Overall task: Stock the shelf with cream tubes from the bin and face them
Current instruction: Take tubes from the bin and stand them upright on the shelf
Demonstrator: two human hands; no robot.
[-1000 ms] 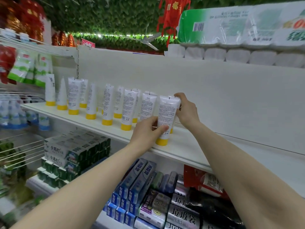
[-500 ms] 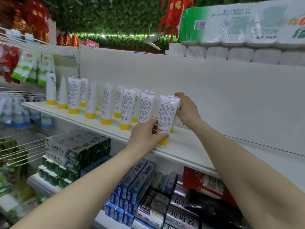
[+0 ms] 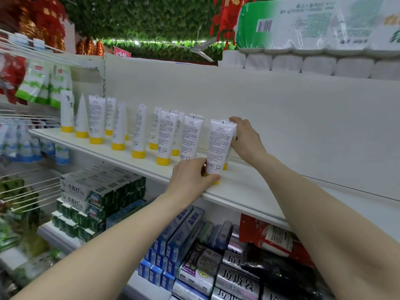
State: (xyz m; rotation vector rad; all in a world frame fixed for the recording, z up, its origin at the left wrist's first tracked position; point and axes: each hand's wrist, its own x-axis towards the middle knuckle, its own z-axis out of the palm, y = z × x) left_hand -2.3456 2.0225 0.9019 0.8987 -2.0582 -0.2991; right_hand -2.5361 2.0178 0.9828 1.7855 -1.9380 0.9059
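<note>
A row of several white cream tubes (image 3: 165,137) with yellow caps stands cap-down along the white shelf (image 3: 238,187). At the row's right end stands a front cream tube (image 3: 219,148), printed back label toward me. My left hand (image 3: 190,180) grips its yellow-capped base at the shelf's front edge. My right hand (image 3: 246,139) reaches behind it and pinches the top of a second tube (image 3: 226,165) that is mostly hidden; only its crimped top and a bit of yellow cap show. The bin is out of view.
Shelf surface stretches bare to the right of the tubes. Toilet-paper packs (image 3: 313,24) sit on top of the unit. Below are toothpaste boxes (image 3: 97,191), blue cartons (image 3: 179,232) and bag rolls (image 3: 236,278). Wire racks with pouches (image 3: 32,83) stand at left.
Both hands stay on the two rightmost tubes. My left hand has slid lower on the front tube, down to its cap, and the tube's base sits nearer the shelf's front edge.
</note>
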